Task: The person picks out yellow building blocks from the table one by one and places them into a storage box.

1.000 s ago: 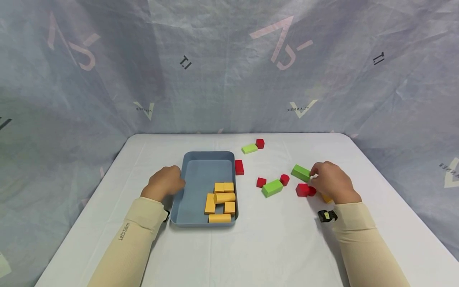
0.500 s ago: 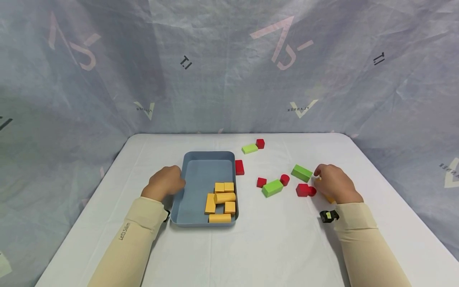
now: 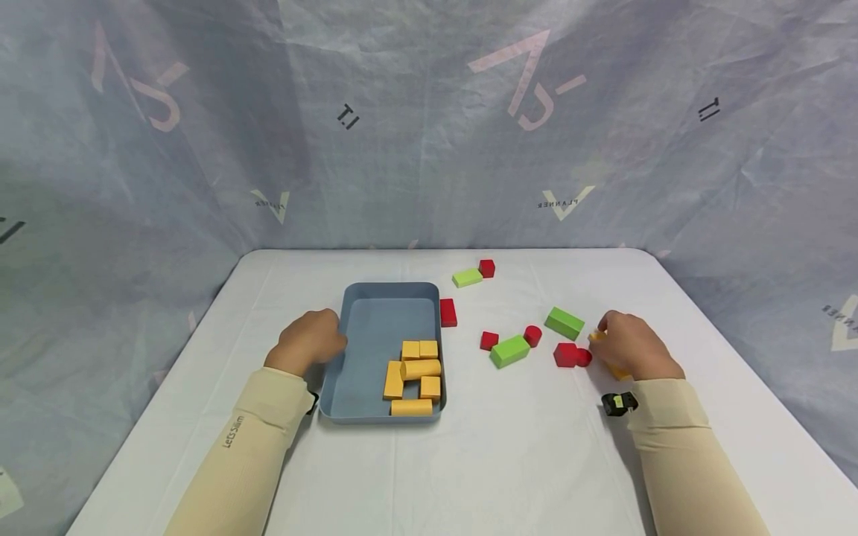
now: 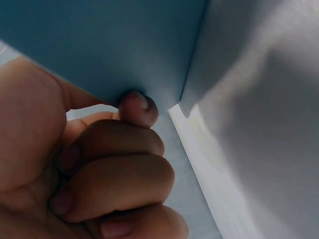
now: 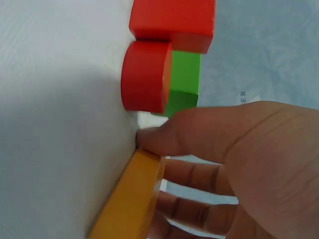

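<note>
In the head view my left hand [image 3: 311, 344] is at the left wall of a blue-grey tray [image 3: 365, 406]. The left wrist view has its fingers curled, one fingertip pressed against the tray wall [image 4: 124, 45] at the edge. Far right on the table, my right hand [image 3: 630, 346] covers most of an orange-yellow block. The right wrist view shows that hand's thumb and fingers pinching the long orange-yellow block [image 5: 127, 199], close to the white cloth. Just past the thumb tip lie a red cylinder [image 5: 144, 77], a red cube [image 5: 174, 20] and a green block [image 5: 184, 82].
Inside the tray, several yellow pieces, among them a cylinder [image 3: 421, 369], lie toward the right side. Red and green pieces are scattered between tray and right hand, including a green block [image 3: 511, 351] and a flat red block [image 3: 447, 313]. A grey curtain [image 3: 429, 149] hangs behind the table.
My right hand has shifted slightly right and nearer to me, away from the green block, and the orange-yellow block has shifted with it. My left hand and the tray stay in place.
</note>
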Demonstrator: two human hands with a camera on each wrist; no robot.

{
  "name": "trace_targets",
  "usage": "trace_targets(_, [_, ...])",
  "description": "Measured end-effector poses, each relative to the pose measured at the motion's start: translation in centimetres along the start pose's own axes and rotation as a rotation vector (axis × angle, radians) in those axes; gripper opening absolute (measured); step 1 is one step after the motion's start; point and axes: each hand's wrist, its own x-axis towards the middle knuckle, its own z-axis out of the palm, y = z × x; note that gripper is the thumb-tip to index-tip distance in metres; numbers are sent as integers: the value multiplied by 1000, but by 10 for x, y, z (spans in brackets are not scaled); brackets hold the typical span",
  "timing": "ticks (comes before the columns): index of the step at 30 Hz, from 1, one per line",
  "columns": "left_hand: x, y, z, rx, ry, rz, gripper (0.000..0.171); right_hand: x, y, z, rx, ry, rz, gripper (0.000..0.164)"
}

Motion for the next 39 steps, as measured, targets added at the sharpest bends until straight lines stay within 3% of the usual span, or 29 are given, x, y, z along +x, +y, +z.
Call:
trace_targets(15, [-2,1,-1,-1,13,8,16,-9,2,-3,9,-92,132,30])
trace_targets(30, [-4,1,-1,0,-24,-19,12,-11,1,-5,23,-62,140,28])
trace_targets(39, [-3,2,-2,0,-13,-18,15,-9,1,-10,12,10,99,32])
